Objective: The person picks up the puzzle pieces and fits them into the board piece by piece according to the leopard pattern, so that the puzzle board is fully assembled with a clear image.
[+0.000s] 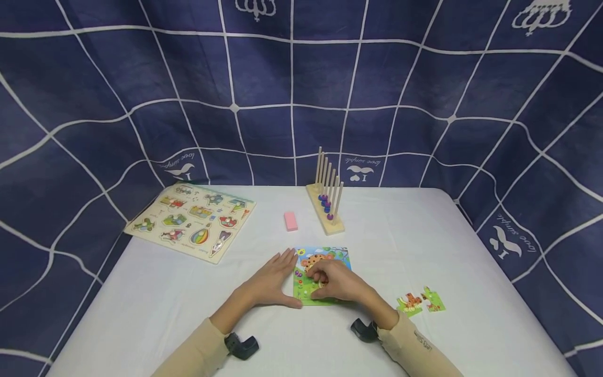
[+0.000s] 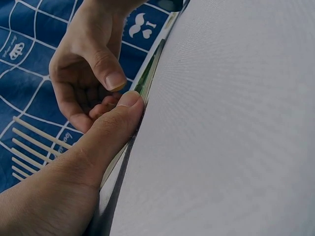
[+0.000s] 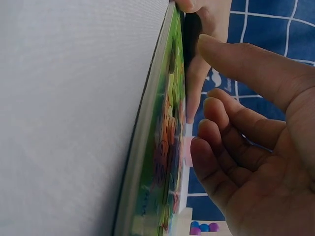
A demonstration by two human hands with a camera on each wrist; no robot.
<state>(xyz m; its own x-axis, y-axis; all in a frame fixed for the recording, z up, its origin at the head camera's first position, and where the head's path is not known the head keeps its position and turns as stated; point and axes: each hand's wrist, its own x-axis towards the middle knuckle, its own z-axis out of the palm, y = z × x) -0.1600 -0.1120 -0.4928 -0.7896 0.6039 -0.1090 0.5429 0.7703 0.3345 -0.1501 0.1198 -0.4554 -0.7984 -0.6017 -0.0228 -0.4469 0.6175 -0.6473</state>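
Observation:
A jigsaw board (image 1: 304, 287) with a spotted animal on a green and blue scene lies flat on the white table. My left hand (image 1: 274, 281) rests along its left side, fingers straight and the thumb at the near left corner. Over the board's right half hovers my right hand (image 1: 340, 280), covering part of the picture. In the right wrist view its fingers (image 3: 209, 152) curve loosely beside the board's face, thumb apart, with nothing between them. Two loose jigsaw parts, an orange-and-green one (image 1: 411, 305) and a green one (image 1: 434, 300), lie to the right.
A peg puzzle board (image 1: 188, 222) with vehicle pictures lies at the far left. Beyond the jigsaw are a pink block (image 1: 290, 221) and a wooden stand (image 1: 332, 227) with upright rods and several beads. A blue checked curtain (image 1: 264, 131) surrounds the table.

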